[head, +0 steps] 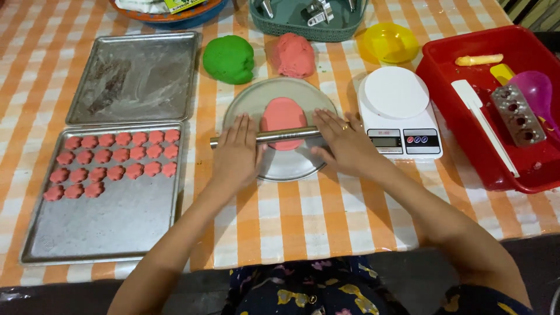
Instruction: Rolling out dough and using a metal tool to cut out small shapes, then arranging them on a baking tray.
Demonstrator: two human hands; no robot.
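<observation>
A flat oval of pink dough (282,114) lies on a round metal plate (256,100) in the middle of the table. A steel rolling pin (286,135) rests across the dough. My left hand (235,156) presses flat on the pin's left end, fingers stretched out. My right hand (344,143) lies flat on the pin's right end, with a ring on one finger. Both palms rest on top of the pin rather than wrapping it.
Left: an empty floured baking tray (134,76) and a tray (116,227) with several pink flower-shaped pieces (116,163). Behind the plate: green dough ball (228,59), pink dough lump (293,55), yellow bowl (389,42), teal basket (309,26). Right: white kitchen scale (399,111), red tub (461,111) with tools.
</observation>
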